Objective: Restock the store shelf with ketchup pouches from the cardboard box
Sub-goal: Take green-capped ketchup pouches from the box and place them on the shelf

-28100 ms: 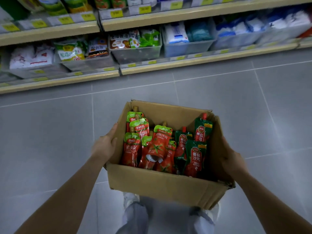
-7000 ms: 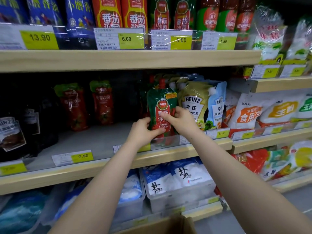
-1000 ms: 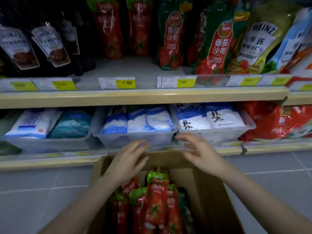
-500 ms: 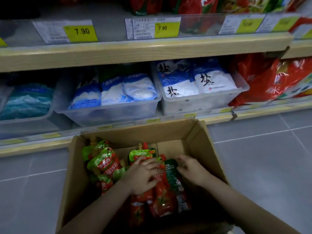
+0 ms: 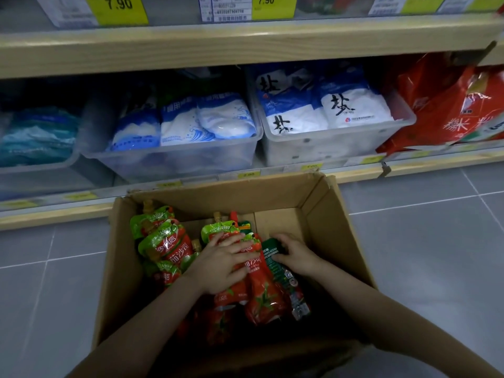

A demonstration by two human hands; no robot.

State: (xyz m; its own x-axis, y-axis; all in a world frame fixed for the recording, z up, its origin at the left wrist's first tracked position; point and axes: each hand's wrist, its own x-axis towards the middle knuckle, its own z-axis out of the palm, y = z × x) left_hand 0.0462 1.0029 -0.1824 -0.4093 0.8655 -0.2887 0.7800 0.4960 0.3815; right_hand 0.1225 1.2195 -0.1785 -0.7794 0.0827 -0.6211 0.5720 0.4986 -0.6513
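Observation:
An open cardboard box [image 5: 337, 236] stands on the floor below the shelves. Several ketchup pouches lie inside it: green-topped red ones [image 5: 163, 245] at the left, a red one [image 5: 263, 297] in the middle and a dark green one [image 5: 287, 281] beside it. Both my hands are down in the box. My left hand [image 5: 221, 266] lies with spread fingers on the middle red pouches. My right hand [image 5: 298, 255] curls round the top of the dark green pouch. The wooden shelf edge [image 5: 245, 42] with 7.90 price tags runs above.
Clear plastic bins [image 5: 174, 162] of blue-and-white salt bags fill the lowest shelf right behind the box. Red bags [image 5: 447, 110] lie at the right. Grey tiled floor [image 5: 436, 255] spreads to both sides of the box.
Over the last second both hands dropped from above the box rim into it and settled on the pouches. My view tilted down, so the ketchup shelf left the frame.

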